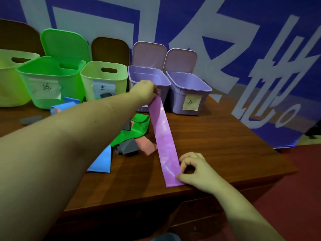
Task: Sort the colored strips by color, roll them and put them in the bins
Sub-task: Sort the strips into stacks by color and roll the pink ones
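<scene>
A long purple strip point(164, 138) is stretched taut between my hands above the wooden table point(217, 136). My left hand point(145, 92) grips its far end, raised in front of the left purple bin point(151, 79). My right hand point(192, 169) pinches its near end down on the table close to the front edge. A pile of loose strips lies left of the purple one: a green strip point(137, 129), a grey strip point(128, 146), a pink strip point(147, 145) and a blue strip point(102, 162).
Open bins stand in a row at the back: a yellow-green bin point(10, 80), a bright green bin point(50, 79), a pale green bin point(104, 75), then a second purple bin point(189, 87). Another blue strip point(64, 106) and a grey piece point(30, 119) lie by them. A blue banner point(243, 58) hangs behind.
</scene>
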`<state>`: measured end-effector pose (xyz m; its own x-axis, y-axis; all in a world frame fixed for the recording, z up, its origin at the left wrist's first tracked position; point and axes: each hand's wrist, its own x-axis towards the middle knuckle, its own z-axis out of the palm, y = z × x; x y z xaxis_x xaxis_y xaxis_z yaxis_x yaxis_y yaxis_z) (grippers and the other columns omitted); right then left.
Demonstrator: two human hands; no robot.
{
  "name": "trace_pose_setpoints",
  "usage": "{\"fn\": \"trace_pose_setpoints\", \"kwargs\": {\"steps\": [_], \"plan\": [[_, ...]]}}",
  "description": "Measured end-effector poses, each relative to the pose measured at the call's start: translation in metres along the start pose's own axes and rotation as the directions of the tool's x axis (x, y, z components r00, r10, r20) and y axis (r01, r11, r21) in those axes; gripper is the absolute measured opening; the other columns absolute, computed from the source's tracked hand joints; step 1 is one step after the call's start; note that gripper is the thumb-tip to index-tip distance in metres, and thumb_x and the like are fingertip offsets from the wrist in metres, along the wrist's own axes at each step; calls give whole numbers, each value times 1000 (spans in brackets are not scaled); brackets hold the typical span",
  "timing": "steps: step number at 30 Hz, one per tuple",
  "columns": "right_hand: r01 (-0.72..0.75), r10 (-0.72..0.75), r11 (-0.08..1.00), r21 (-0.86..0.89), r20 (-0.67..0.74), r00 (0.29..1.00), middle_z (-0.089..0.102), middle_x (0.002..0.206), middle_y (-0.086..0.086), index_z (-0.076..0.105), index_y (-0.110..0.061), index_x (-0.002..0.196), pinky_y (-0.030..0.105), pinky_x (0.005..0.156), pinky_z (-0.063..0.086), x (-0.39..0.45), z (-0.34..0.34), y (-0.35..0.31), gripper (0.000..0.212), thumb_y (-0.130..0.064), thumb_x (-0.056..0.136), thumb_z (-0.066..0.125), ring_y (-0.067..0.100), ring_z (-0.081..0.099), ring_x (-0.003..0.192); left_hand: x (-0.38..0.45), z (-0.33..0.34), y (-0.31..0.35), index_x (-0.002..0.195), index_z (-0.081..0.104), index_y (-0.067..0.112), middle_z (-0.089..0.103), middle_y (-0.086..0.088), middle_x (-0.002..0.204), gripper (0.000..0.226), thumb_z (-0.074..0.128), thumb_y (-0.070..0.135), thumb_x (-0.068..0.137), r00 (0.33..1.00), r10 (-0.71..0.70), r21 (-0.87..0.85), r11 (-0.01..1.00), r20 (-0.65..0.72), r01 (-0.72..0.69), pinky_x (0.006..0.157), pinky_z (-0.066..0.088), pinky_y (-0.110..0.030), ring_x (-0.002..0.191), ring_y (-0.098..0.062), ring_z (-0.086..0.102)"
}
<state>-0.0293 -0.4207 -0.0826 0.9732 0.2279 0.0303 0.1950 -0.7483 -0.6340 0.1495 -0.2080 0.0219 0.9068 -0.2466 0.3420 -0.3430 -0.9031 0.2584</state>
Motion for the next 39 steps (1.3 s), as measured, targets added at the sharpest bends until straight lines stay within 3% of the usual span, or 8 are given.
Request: {"fn": "trace_pose_setpoints", "kwargs": {"steps": [3,8,11,16,19,27,33,39], "plan": [[43,-45,993,-114,-14,999,49,116,-18,52,-40,81,29,103,34,0,-4,1,30,-37,63,76,0,36,119,5,25,2,113,68,18,64,-14,118,26,55,21,91,998,15,69,997,60,-19,85,45,-36,108,-33,57],[80,-72,987,-136,63,995,14,152,-27,29,-49,140,29,117,12,-6,-3,-7,72,-48,79,68,-4,-1,142,4,63,3,131,54,19,54,-11,131,41,55,28,92,993,41,125,991,113,-55,94,42,-38,120,-31,50],[122,-109,982,-145,92,990,12,152,-29,27,-49,141,26,116,7,-6,6,-8,70,-53,81,63,-8,-6,141,-11,76,5,139,44,18,46,-7,141,52,51,42,93,970,125,193,967,208,-166,100,36,-37,127,-28,45],[107,-95,985,-132,90,991,20,152,-25,35,-44,140,30,119,6,1,12,-4,59,-51,86,58,-8,-2,139,-47,81,12,121,55,12,53,-9,132,64,31,63,92,892,136,305,909,431,-285,103,32,-39,119,-27,50],[99,-81,978,-181,107,991,20,153,-22,36,-42,140,31,119,3,4,13,-2,59,-52,86,58,-7,0,138,-62,82,10,144,33,10,32,-10,151,80,28,68,89,838,89,281,919,538,-278,110,31,-39,134,-28,38],[-1,23,986,-168,130,991,34,151,-14,48,-33,137,27,117,13,13,5,-17,59,-48,82,65,9,11,145,-76,66,17,151,14,9,12,-11,158,83,30,65,91,838,59,200,960,543,-198,118,12,-40,145,-26,16],[47,-36,981,-186,65,997,42,147,-1,51,-28,134,27,113,25,27,6,-54,55,-42,83,67,14,29,140,-105,18,-11,149,23,13,16,-11,158,73,37,57,93,903,119,156,967,413,-199,115,14,-36,145,-23,18],[123,-112,981,-148,75,991,50,140,3,50,-17,135,17,98,33,64,40,-113,54,-34,86,66,15,47,127,-143,-40,-76,148,28,14,26,-8,155,69,43,54,93,953,-13,191,980,303,-47,112,21,-29,142,-22,26]]}}
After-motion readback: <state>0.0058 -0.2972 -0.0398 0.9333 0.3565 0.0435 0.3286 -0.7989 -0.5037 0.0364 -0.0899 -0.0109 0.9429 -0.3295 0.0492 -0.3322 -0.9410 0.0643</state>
